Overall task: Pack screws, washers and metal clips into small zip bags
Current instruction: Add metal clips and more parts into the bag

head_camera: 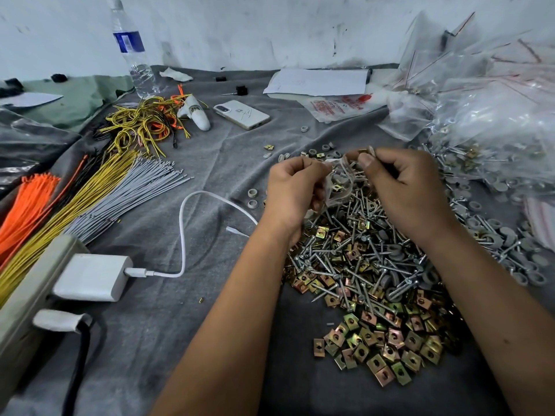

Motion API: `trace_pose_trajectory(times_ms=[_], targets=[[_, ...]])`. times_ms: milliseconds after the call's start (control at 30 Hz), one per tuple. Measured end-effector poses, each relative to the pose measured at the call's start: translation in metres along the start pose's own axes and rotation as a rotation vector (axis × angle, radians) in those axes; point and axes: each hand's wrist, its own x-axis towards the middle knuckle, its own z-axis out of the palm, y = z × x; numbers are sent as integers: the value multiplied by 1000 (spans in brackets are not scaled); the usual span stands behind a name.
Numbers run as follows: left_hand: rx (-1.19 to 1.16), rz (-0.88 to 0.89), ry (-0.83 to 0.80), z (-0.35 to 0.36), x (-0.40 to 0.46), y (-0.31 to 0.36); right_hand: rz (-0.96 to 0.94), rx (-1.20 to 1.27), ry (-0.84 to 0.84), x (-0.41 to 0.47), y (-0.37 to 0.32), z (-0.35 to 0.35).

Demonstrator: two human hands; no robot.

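Observation:
My left hand (292, 187) holds a small clear zip bag (338, 184) by its left side above the heap; a brass-coloured clip and grey washers show through the plastic. My right hand (396, 178) pinches a few screws (371, 151) and a clip at the bag's mouth. Below both hands lies a mixed heap of silver screws (354, 259) and square metal clips (387, 346) on the grey cloth. Grey washers (507, 244) lie scattered to the right and behind the hands.
Filled clear zip bags (492, 115) pile up at the right. Wire bundles (99, 187), a white charger (90, 277) with cable, a power strip (27, 295), a phone (241, 114), a water bottle (133, 49) and papers (318, 82) sit left and behind.

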Motion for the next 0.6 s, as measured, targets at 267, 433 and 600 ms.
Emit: trace_pose_trajectory(times_ms=[267, 433, 600], targets=[[1, 15, -12, 1, 0, -1, -172, -193, -85, 1, -7, -1], [-13, 14, -10, 0, 0, -1, -177, -215, -136, 2, -6, -1], [-16, 6, 16, 0, 0, 0, -158, -157, -42, 1, -8, -3]])
